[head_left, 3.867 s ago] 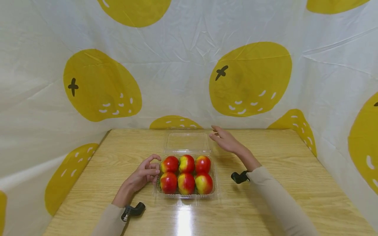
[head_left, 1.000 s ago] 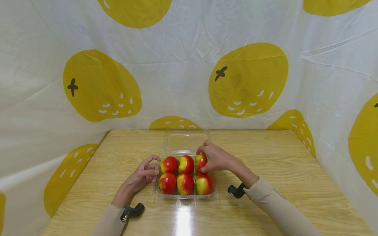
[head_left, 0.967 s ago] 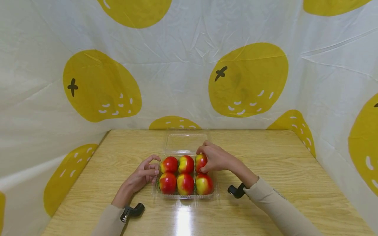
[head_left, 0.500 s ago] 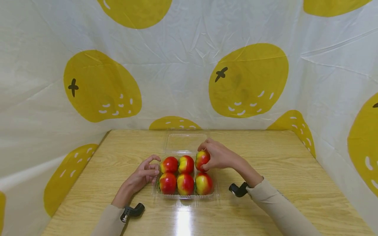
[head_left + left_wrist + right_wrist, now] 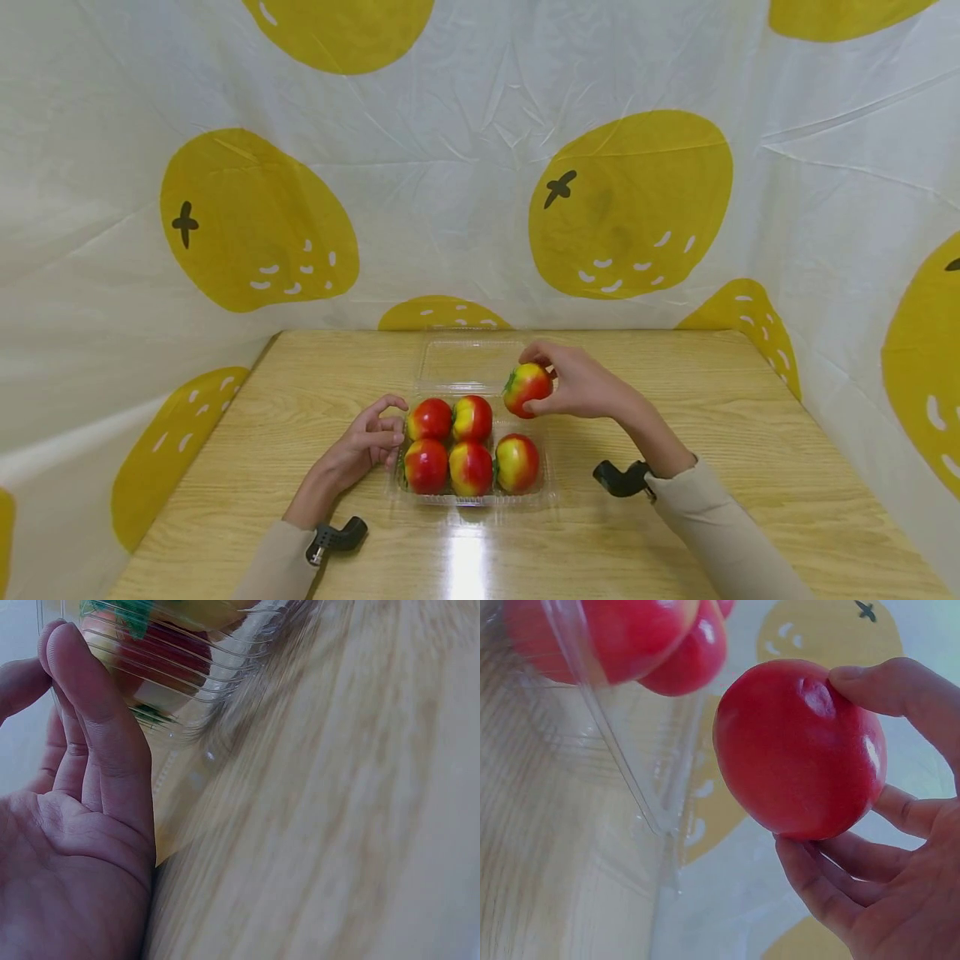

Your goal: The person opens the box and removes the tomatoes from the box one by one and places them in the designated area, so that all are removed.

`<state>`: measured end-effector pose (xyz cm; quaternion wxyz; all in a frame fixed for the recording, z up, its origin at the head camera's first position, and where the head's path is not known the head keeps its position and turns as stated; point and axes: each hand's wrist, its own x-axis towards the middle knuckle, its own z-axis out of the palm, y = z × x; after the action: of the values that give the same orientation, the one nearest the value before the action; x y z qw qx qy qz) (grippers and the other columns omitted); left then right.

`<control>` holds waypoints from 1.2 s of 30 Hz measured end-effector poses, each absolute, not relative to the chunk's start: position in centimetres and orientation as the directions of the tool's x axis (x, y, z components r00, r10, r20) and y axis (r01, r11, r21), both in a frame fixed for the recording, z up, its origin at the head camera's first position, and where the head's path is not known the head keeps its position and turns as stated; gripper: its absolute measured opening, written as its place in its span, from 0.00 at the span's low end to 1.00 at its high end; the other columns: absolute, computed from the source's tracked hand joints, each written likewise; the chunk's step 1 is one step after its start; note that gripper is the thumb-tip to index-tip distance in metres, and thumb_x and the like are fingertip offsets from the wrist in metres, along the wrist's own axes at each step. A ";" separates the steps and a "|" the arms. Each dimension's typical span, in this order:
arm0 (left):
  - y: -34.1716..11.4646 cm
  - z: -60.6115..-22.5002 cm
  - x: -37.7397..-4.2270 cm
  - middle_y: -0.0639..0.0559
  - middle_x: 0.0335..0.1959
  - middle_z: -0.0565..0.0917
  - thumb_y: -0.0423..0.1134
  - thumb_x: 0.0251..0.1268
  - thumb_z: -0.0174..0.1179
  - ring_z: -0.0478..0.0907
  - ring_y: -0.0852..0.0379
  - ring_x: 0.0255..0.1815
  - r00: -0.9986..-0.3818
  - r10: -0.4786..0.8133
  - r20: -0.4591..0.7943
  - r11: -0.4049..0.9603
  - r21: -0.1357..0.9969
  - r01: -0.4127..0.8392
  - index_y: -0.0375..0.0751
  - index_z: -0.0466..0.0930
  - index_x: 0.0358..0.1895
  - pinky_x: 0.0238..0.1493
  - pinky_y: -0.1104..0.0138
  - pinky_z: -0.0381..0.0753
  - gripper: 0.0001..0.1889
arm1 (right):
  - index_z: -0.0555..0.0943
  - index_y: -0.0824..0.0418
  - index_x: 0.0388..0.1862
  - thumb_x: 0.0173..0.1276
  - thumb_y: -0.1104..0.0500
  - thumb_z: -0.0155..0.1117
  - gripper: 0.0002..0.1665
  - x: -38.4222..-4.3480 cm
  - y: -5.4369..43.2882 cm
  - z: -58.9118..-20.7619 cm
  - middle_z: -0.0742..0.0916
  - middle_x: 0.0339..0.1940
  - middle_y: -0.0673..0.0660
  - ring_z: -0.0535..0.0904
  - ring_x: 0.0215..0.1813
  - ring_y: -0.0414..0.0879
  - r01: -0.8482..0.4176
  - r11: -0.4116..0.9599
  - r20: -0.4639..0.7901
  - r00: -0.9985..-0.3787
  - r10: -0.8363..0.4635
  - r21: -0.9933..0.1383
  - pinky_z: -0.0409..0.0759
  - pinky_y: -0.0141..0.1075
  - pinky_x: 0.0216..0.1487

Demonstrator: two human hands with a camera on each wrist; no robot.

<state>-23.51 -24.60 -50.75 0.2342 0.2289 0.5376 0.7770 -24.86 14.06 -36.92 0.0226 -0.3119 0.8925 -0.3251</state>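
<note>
Okay, right hand point(image 5: 573, 383) grips one glossy red-and-yellow round fruit with a green leafy end point(image 5: 527, 388): thumb on the near side, fingers round the far side. That fruit is in the air over the far right part of a clear ribbed plastic box point(image 5: 467, 502), apart from the others.

Left hand point(image 5: 367, 437) is at the box's left wall, fingers loosely bent and apart, not wrapped round anything; how hard the fingertips press, cannot tell. Box sits on the pale wood-grain worktop point(image 5: 322, 367), clear plastic lid point(image 5: 474, 363) folded open on the far side.

Five similar fruits sit in the box: far left point(image 5: 431, 420), far middle point(image 5: 472, 418), near left point(image 5: 426, 467), near middle point(image 5: 471, 469), near right point(image 5: 517, 463). Far right spot has none.

For a good carry, I'd judge: hold the fruit by its sides between thumb and fingers, since the smooth skin could slip; stay above the rim and the upturned lid so nothing snags; move slowly past the neighbours. Left hand best steadies the wall lightly, as thin plastic likely flexes or slides if bumped.
</note>
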 end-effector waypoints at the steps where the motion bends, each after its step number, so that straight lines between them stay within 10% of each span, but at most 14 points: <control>1: -24.6 -50.7 -23.5 0.56 0.31 0.81 0.21 0.74 0.44 0.82 0.63 0.22 -0.786 0.609 0.103 -0.312 0.943 -0.117 0.46 0.63 0.62 0.26 0.71 0.85 0.21 | 0.77 0.59 0.57 0.55 0.55 0.80 0.32 -24.8 14.3 -36.8 0.88 0.50 0.57 0.84 0.49 0.50 -0.537 0.591 0.167 -0.809 -0.564 -0.603 0.86 0.41 0.48; 21: -24.6 -50.8 -23.5 0.56 0.31 0.82 0.20 0.73 0.43 0.82 0.62 0.22 -0.786 0.609 0.106 -0.310 0.944 -0.112 0.46 0.63 0.61 0.27 0.71 0.85 0.21 | 0.75 0.63 0.63 0.59 0.58 0.81 0.36 -24.4 19.5 -38.6 0.85 0.59 0.63 0.83 0.61 0.60 -0.447 0.526 0.261 -0.883 -0.390 -0.724 0.81 0.58 0.64; 30: -24.7 -51.0 -23.6 0.57 0.31 0.82 0.20 0.73 0.43 0.82 0.62 0.22 -0.785 0.610 0.109 -0.315 0.942 -0.114 0.46 0.63 0.61 0.27 0.71 0.85 0.21 | 0.72 0.65 0.66 0.62 0.61 0.78 0.36 -24.5 21.4 -39.7 0.82 0.62 0.65 0.81 0.61 0.60 -0.394 0.475 0.256 -0.909 -0.330 -0.787 0.78 0.24 0.59; 36: -24.7 -50.9 -23.6 0.57 0.31 0.81 0.20 0.73 0.44 0.82 0.62 0.22 -0.787 0.608 0.106 -0.310 0.944 -0.112 0.46 0.64 0.61 0.27 0.71 0.85 0.21 | 0.69 0.67 0.66 0.63 0.63 0.77 0.37 -24.8 22.3 -40.8 0.82 0.63 0.68 0.79 0.60 0.60 -0.380 0.440 0.266 -0.916 -0.300 -0.814 0.76 0.22 0.57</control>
<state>-23.55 -24.65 -50.93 0.2321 0.2298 0.5395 0.7760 -24.82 22.27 -40.77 -0.0411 -0.2006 0.8475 -0.4898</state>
